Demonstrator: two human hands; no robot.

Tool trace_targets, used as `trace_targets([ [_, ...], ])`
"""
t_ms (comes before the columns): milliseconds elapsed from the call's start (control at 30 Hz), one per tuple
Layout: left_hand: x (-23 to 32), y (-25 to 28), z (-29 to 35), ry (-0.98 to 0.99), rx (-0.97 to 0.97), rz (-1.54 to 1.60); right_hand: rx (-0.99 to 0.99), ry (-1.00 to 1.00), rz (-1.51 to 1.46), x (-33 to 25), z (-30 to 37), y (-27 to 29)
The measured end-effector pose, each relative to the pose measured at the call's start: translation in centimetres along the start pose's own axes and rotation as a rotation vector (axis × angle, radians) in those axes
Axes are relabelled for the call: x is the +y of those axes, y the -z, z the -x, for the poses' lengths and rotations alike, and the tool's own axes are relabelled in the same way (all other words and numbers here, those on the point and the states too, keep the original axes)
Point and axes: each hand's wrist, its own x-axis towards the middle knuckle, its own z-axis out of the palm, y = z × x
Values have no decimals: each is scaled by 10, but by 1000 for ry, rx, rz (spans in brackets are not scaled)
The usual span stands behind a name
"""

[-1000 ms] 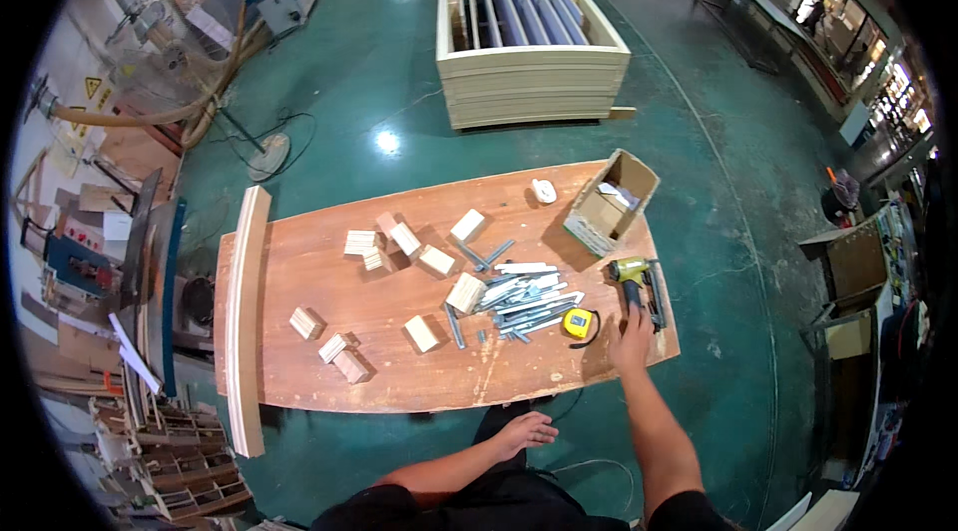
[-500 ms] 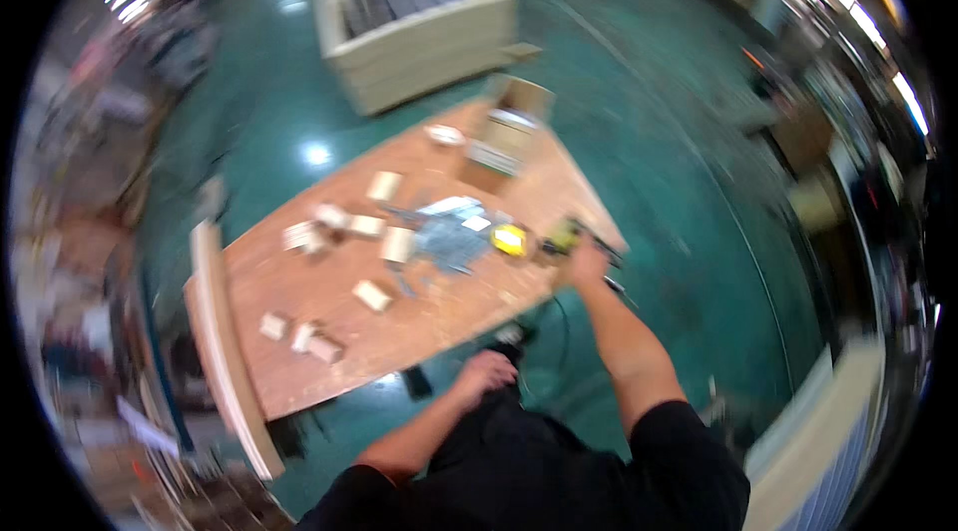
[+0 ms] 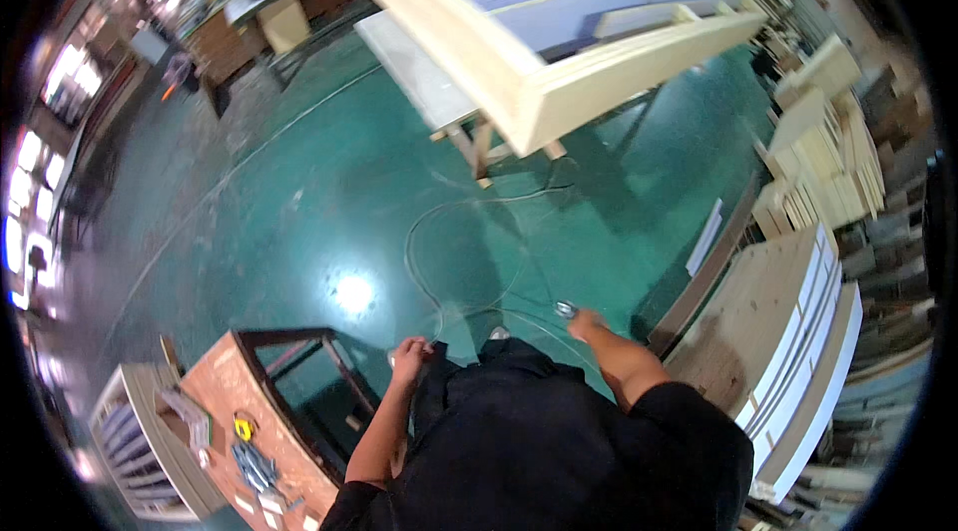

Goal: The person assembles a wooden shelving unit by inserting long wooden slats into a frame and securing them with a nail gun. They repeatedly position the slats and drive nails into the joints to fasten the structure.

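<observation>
My right hand (image 3: pixel 587 324) is closed around a small tool with a shiny silver end (image 3: pixel 566 309), held out over the floor to the right of my legs. The tool's exact kind is too small to make out, and its grip is hidden in my fingers. My left hand (image 3: pixel 409 359) hangs low beside my left thigh with its fingers curled. Whether anything is inside them does not show. A thin hose (image 3: pixel 411 252) loops across the green floor and passes close to my left hand.
Ahead, a large wooden frame with grey-blue slats (image 3: pixel 589 17) rests on trestles. At lower left is a plywood-topped table (image 3: pixel 225 371) bearing a yellow tape measure (image 3: pixel 243 427) and wood blocks. Stacked panels (image 3: pixel 748 321) stand at the right, boards (image 3: pixel 818 152) beyond them.
My view has swung right, away from the plywood table, which now lies at lower left. My right hand has left the yellow-green tool's place on the table and is over the floor.
</observation>
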Motion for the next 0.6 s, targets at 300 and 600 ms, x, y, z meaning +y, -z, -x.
trace_targets([
  [300,92,-251,-54,-266,-539,-935,122,-494,-489,322,37,-41],
  [600,113,-455,-173,-289,-844,-1039,98,-334,-319,369,-67,100],
])
